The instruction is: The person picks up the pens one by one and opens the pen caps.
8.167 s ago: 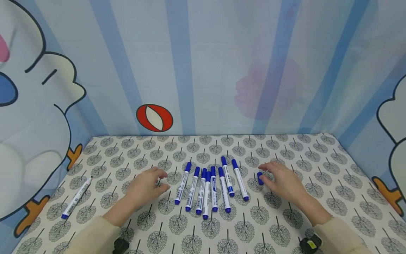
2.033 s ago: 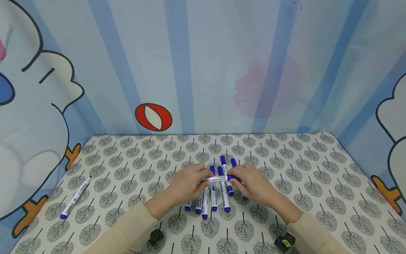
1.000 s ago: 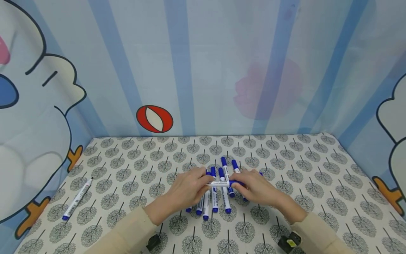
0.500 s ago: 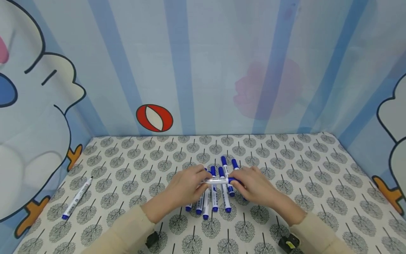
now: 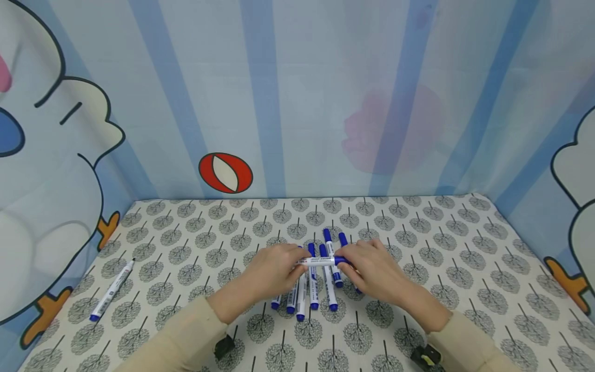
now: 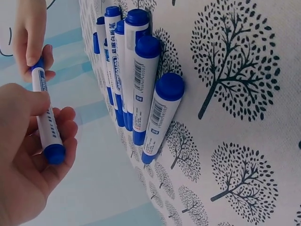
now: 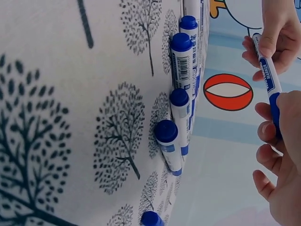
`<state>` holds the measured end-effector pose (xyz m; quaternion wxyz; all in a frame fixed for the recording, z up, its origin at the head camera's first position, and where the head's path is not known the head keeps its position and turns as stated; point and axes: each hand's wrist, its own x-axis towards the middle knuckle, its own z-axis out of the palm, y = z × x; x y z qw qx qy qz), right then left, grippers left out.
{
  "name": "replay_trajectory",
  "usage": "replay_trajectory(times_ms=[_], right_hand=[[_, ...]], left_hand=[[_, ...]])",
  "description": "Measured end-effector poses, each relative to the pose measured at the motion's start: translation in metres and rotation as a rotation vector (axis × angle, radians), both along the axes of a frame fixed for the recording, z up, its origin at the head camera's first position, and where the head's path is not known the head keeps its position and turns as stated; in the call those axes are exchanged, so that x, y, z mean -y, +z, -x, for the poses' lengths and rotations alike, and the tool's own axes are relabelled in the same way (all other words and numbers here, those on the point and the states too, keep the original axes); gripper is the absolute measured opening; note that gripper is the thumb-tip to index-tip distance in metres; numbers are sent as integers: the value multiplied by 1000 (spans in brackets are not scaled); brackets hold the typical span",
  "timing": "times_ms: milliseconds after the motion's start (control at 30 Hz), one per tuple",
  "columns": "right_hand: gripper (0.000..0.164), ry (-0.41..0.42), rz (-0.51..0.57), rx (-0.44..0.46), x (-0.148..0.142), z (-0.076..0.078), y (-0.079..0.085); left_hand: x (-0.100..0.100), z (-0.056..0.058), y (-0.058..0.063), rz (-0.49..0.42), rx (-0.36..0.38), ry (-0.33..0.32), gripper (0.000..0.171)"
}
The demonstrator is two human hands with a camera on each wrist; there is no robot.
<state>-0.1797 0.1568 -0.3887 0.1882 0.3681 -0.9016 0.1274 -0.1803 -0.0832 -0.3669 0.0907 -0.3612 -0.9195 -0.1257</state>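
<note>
A whiteboard marker [image 5: 319, 261] with a white barrel is held level above the middle of the table. My left hand [image 5: 271, 269] grips its barrel; the left wrist view shows the thumb on top and the blue end [image 6: 55, 154] sticking out. At the other end, my right hand [image 5: 373, 267] pinches the blue cap [image 7: 273, 112] between thumb and fingers. The cap sits against the barrel. Below and between the hands several capped markers [image 5: 328, 281] lie roughly side by side, partly hidden by the hands.
An uncapped marker [image 5: 113, 290] lies at far left, tip pointing away. The right wrist view shows a small blue cap [image 7: 152, 218] on the table. The tree-patterned cloth [image 5: 446, 289] ends at a printed curtain [image 5: 307, 103] behind.
Since the oldest frame both hands have come together, and the leftmost marker of the row has been picked up between them. Over the last two seconds the hands have shifted only slightly.
</note>
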Motion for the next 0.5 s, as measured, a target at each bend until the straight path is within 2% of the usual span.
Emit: replay_trajectory(times_ms=[100, 233, 500], right_hand=[[15, 21, 6, -45, -1, 1, 1], [10, 47, 39, -71, -1, 2, 2], [5, 35, 70, 31, 0, 2, 3]], left_hand=[[1, 0, 1, -14, -19, -19, 19], [1, 1, 0, -55, -89, -44, 15], [2, -3, -4, -83, -264, -49, 20]])
